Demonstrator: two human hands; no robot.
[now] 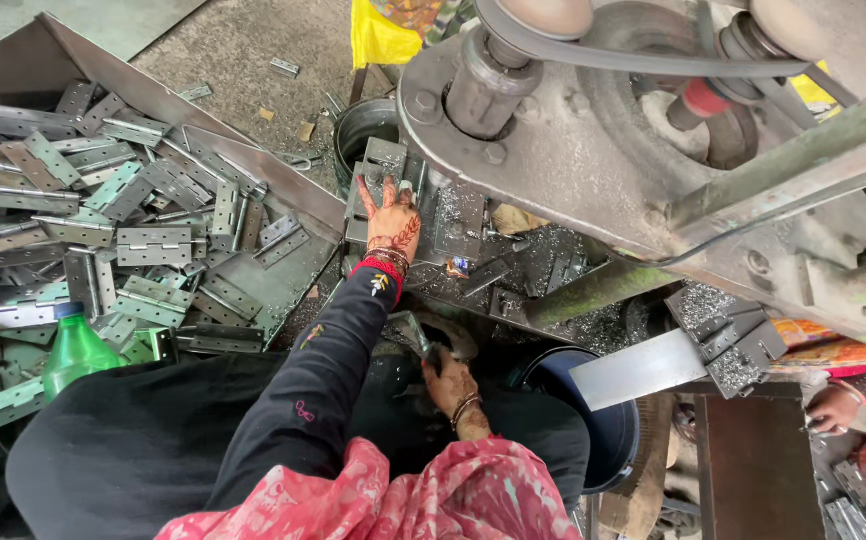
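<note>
Left hand (391,222) fingers spread flat, pressing a hinge plate (381,160) on the press bed (458,225). Right hand (450,385) closed round a lever handle (415,335). Tray (283,205) at left heaped with hinges (153,245); most look unworked yet.

left hand (391,215) on press plate (453,215) | right hand (450,385) gripping lever (415,335) | hinge pile (103,220) left

Daylit workshop with rough concrete floor (243,45) and a grimy belt-driven machine (593,150).
</note>
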